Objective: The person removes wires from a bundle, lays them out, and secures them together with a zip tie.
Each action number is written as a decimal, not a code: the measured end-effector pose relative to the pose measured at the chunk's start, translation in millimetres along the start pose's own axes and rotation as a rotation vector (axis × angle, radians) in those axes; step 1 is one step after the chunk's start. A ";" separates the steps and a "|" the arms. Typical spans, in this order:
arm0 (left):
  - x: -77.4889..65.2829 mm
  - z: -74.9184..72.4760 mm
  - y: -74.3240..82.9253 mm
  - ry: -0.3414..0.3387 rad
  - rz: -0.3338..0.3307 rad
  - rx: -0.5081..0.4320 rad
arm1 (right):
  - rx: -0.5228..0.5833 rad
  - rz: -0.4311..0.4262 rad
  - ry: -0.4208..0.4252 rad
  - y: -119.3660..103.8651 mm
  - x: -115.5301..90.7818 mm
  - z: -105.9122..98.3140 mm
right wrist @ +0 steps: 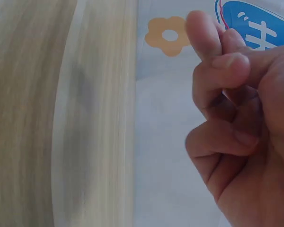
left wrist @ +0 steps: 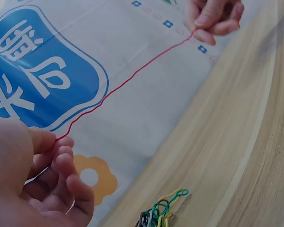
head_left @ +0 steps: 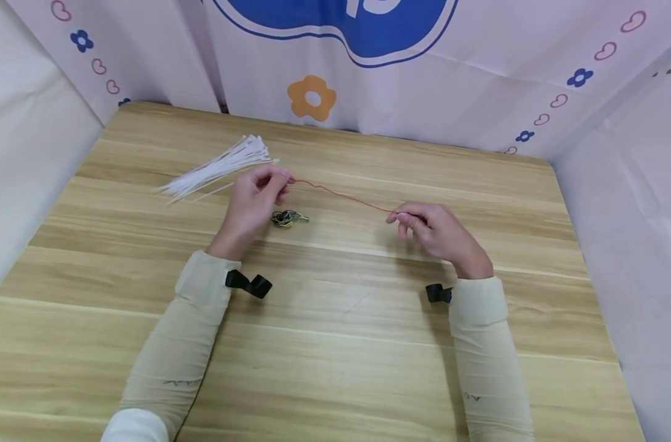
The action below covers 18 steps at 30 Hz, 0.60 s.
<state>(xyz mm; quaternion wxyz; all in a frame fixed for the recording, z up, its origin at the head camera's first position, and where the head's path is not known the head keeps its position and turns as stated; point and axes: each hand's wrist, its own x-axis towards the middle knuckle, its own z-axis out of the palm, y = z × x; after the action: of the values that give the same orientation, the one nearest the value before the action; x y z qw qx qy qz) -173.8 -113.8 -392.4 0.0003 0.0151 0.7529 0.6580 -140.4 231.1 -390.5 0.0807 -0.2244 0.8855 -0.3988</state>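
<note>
A thin red wire stretches between the two hands above the table, slightly wavy near its left end. My left hand pinches one end between thumb and forefinger, as the left wrist view also shows. The other end is pinched by my right hand, its remaining fingers curled in. On the table just right of the left hand lies a small tangle of wires in black, yellow and green. Behind the left hand is a fanned bundle of white cable ties.
The wood-grain table meets a white printed curtain at its back edge. A black strap piece sticks out at the left wrist, and another at the right wrist. White sheets flank both sides.
</note>
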 end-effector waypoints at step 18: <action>0.2 0.8 2.4 0.166 -0.069 -0.126 | -0.116 0.030 0.161 13.9 -14.5 -18.7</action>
<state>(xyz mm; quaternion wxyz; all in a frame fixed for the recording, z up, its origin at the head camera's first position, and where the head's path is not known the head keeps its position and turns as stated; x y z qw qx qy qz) -174.0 -112.6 -390.1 -0.0387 -0.0655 0.7074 0.7027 -138.2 258.5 -388.8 0.0021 -0.1827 0.9139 -0.3626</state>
